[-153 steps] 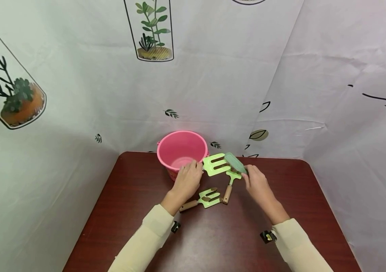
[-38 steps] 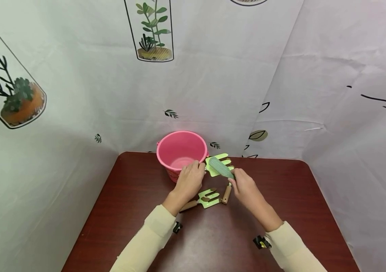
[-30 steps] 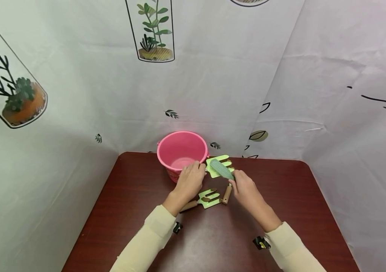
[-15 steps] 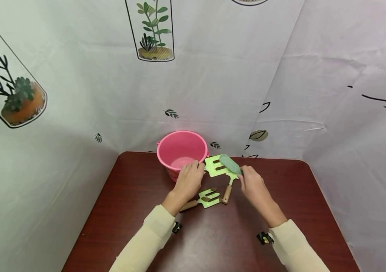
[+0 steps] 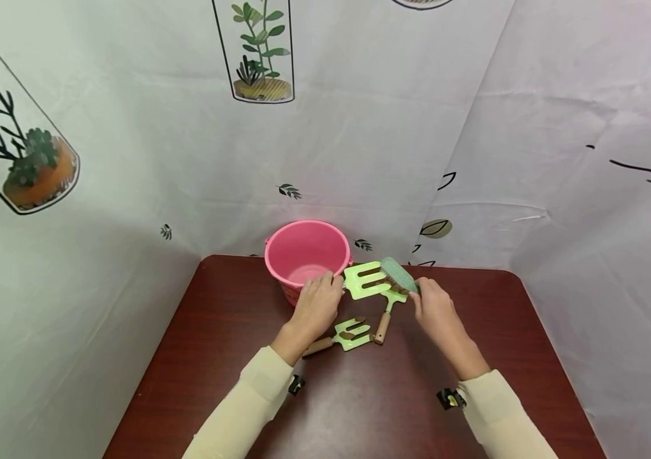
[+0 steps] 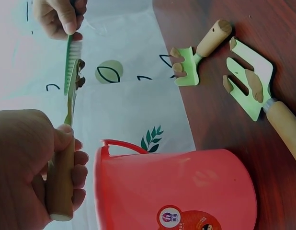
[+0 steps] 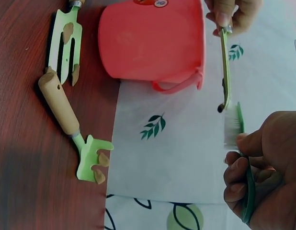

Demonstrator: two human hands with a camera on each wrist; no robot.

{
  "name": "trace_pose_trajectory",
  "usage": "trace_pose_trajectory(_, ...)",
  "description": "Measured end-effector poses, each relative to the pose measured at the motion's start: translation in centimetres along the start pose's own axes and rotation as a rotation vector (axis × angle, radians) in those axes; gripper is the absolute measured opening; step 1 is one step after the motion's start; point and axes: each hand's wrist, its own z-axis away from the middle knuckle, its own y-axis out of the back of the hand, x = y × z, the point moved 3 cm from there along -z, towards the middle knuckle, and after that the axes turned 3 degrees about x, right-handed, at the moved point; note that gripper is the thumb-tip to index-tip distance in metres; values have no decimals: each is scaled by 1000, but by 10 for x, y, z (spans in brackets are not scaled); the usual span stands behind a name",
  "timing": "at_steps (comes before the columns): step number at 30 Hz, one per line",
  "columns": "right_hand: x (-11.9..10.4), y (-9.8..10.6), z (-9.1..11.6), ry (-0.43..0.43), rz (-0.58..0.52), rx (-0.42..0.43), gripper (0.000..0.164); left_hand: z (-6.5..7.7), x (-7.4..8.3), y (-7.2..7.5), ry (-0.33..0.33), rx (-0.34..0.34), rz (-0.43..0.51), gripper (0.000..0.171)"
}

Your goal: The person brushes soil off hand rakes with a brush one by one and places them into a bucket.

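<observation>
My left hand (image 5: 316,306) grips the wooden handle of a light green hand fork (image 5: 361,280) beside the bucket, tines pointing right. Brown clumps cling to its tine ends, seen in the left wrist view. In my right hand (image 5: 438,313) is a green brush (image 5: 398,274) with white bristles (image 7: 231,127), held by its handle. Its bristles face the fork, right at the tine tips. Below, on the table, lie a second green hand fork (image 5: 352,336) and a small green hand rake (image 7: 93,158), both with wooden handles and brown clumps on their tines.
A pink bucket (image 5: 270,266) stands upright at the back of the dark red-brown table (image 5: 216,357), just left of the held fork. Behind and at both sides hang white cloth walls (image 5: 354,146) with plant prints.
About a second ago the brush lay over the middle of the fork. It has since slid right to the tine tips with my right hand. My left hand has barely moved.
</observation>
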Motion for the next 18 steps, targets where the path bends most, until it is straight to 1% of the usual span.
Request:
trace_pose_trajectory(7, 14, 3, 0, -41, -5, 11, 16, 0, -2, 1, -7, 36, 0, 14)
trace_pose_trajectory(10, 16, 6, 0, -33, -19, 34, 17, -1, -3, 1, -9, 58, -1, 16)
trace_pose_trajectory(14, 11, 11, -1, 11, -35, 66, 17, -3, -2, 2, -13, 75, -3, 17)
trace_pose_trajectory(18, 0, 14, -2, 37, -36, 52, 18, -5, -1, 3, -11, 73, 7, 16)
